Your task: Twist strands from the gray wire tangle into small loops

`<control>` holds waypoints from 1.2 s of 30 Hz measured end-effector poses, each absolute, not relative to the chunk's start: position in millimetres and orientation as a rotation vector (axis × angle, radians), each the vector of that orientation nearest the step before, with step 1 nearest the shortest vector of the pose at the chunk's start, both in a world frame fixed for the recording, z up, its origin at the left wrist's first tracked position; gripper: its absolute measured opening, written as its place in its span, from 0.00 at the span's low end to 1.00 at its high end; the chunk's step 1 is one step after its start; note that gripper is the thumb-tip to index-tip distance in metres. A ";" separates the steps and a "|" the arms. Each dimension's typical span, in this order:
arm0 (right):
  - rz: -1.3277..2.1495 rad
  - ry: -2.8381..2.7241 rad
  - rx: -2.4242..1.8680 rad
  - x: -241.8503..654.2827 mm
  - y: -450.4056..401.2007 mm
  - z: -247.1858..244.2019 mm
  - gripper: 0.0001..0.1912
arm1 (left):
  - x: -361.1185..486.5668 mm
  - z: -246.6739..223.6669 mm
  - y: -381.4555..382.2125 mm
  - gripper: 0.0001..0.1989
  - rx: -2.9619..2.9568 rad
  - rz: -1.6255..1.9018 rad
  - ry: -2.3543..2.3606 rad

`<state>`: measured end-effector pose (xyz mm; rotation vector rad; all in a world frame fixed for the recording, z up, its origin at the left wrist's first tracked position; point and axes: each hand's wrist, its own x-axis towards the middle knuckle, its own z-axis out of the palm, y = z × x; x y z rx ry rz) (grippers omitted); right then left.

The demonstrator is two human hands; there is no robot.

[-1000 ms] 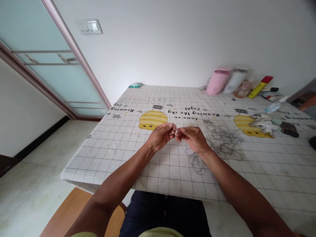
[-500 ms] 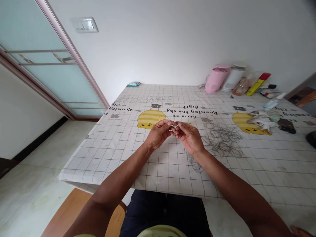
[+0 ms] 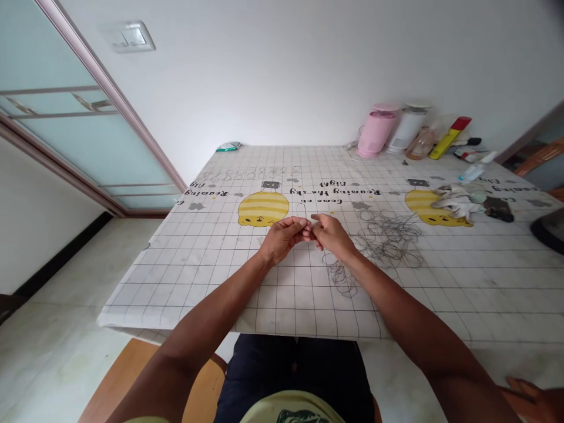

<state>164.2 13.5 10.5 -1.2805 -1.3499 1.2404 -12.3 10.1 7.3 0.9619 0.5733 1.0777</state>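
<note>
My left hand (image 3: 282, 238) and my right hand (image 3: 331, 233) meet above the middle of the table, fingertips pinching a thin metal wire loop (image 3: 302, 208). Its fine strand rises faintly above my fingers, and the pinched part is hidden. Right of my right hand lies a tangled pile of dark wire loops (image 3: 390, 239), with a smaller tangle (image 3: 340, 278) just below my right wrist. A row of similar loops (image 3: 251, 174) lies at the far edge of the grid-printed tablecloth (image 3: 176, 288).
A pink container (image 3: 375, 134), a white container (image 3: 408, 129), a bottle and a yellow-red package stand at the far right. Crumpled cloth (image 3: 458, 201) lies on the right. A frosted sliding door (image 3: 79, 135) stands left; a wooden seat (image 3: 194, 388) sits below the table edge.
The whole scene has shifted left and up as my head turned. My hands have lowered slightly, and they still pinch the wire together.
</note>
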 end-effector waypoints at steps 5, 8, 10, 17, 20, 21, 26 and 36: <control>1.057 -1.484 -1.464 162.8 12.3 15.1 0.26 | -7.0 3.2 9.6 0.19 0.938 1.182 0.695; 1.017 -1.498 -1.488 159.2 10.3 18.2 0.29 | -2.6 0.0 8.6 0.16 0.935 1.270 0.848; 1.026 -1.471 -1.479 156.1 9.6 17.3 0.33 | 0.6 -1.6 8.0 0.14 0.922 1.304 0.935; 1.000 -1.360 -1.299 151.4 11.7 4.5 0.30 | 6.3 -1.3 6.4 0.12 0.984 1.387 1.045; 0.937 -1.474 -1.403 152.0 9.9 6.8 0.26 | 6.7 -2.3 5.4 0.12 1.065 1.389 1.075; 0.919 -1.517 -1.448 152.3 8.8 8.9 0.26 | 6.9 -3.2 5.1 0.12 1.089 1.385 1.088; 0.795 -1.718 -1.546 154.3 6.4 15.2 0.26 | 7.6 -8.6 4.5 0.08 1.185 1.350 1.147; 0.627 -1.843 -1.504 159.7 17.7 2.1 0.24 | 12.0 -12.7 0.4 0.08 1.261 1.307 1.155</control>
